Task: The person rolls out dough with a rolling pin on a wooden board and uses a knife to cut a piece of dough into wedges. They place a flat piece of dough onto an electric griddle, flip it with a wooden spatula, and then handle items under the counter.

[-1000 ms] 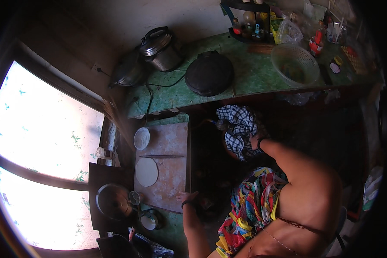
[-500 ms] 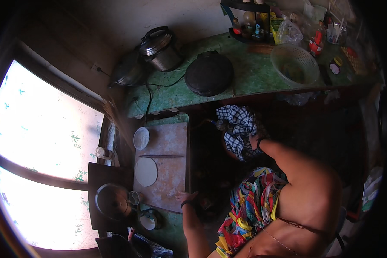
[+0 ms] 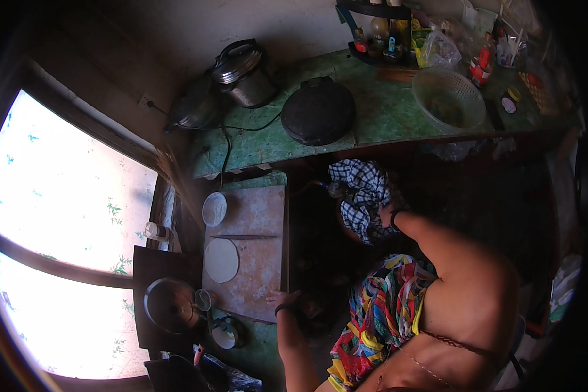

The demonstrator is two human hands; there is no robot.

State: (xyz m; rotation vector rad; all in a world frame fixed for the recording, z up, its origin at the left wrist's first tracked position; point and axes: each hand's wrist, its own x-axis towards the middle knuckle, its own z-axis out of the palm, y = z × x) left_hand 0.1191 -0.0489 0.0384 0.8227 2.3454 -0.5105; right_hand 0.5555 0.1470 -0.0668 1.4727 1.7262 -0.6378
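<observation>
My left hand (image 3: 282, 299) lies at the near right edge of a floury wooden board (image 3: 258, 212), its fingers stretched out on the surface. On that board are a flat round of rolled dough (image 3: 221, 260), a thin dark rolling pin (image 3: 245, 237) just beyond it, and a white bowl (image 3: 215, 210) at the far left corner. Over to the right, my right hand (image 3: 387, 214) is closed on the edge of a blue-and-white checked cloth (image 3: 359, 196). The cloth is bunched over something rounded, mostly hidden. Shadow covers part of the right fingers.
Along the back wall, a green counter (image 3: 261, 140) carries a pressure cooker (image 3: 242, 75), a round black electric griddle (image 3: 318, 111), a white colander (image 3: 448, 98) and bottles. Left of the board's near end are a round metal lid (image 3: 170, 305), a small glass bowl (image 3: 204, 300) and a pot (image 3: 225, 334).
</observation>
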